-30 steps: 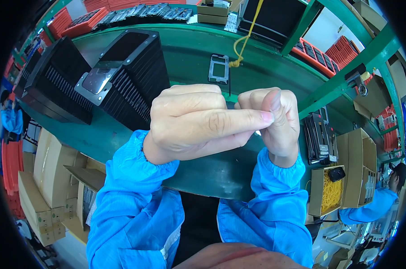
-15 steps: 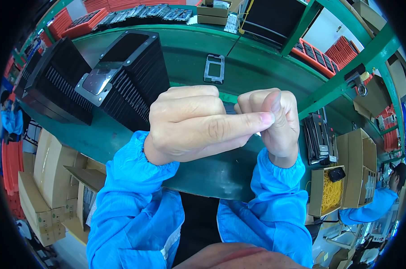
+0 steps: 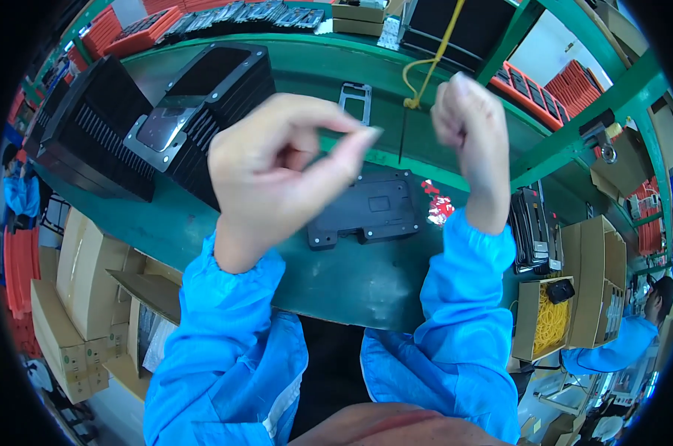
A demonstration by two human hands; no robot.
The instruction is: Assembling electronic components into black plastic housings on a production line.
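My left hand (image 3: 277,175) is raised over the table, thumb and index fingertip brought together in a pinch; I cannot make out anything between them. Farther right, my right hand (image 3: 467,123) is up with its fingers curled in, a little blurred, and what they hold, if anything, is hidden. A black rectangular fixture plate (image 3: 377,212) with metal studs lies on the table below and between the hands. Beside it sits a small pile of red and white bits (image 3: 440,210). Left of my right hand hangs a knotted yellow cord (image 3: 411,102), a thin dark line beneath it.
Tall stacks of black trays (image 3: 102,134) stand at the left. A phone-sized metal frame (image 3: 355,100) lies behind my left hand. Green posts (image 3: 559,145) rise at the right, near a cardboard box of yellow bands (image 3: 551,323). A co-worker's blue sleeve (image 3: 612,346) shows at far right.
My hands have come apart: the left has drawn back to the left, the right has lifted up and away. The black fixture and red bits are uncovered. The yellow cord hangs lower in view.
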